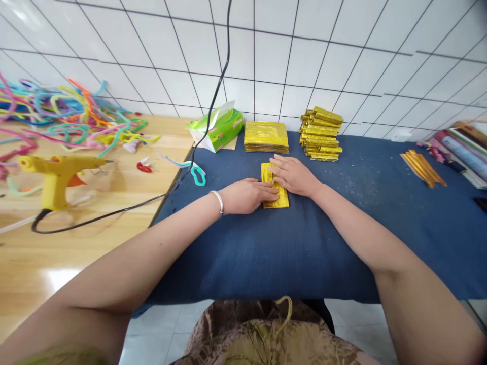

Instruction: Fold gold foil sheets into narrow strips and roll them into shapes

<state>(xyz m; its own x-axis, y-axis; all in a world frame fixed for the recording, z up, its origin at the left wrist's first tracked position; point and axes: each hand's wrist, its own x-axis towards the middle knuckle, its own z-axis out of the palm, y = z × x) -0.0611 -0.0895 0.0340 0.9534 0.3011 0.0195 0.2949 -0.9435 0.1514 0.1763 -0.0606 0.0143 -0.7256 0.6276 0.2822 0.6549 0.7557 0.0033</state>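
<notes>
Gold sheet (281, 203) pressed beneath both hands

Step in hand, as judged: folding or flattening. Left hand (251, 195): fingers extended flat on the sheet. Right hand (296, 175): fingers slightly spread over it; neither visibly grips. Next move likely calls for even pressure. Sheet: shiny, narrow, creased, lying on the blue-covered tabletop (243, 258).

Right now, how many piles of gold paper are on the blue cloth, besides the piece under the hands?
3, left to right: a flat pile beside the green packet, a folded pile next along, a small pile farther right.
</notes>
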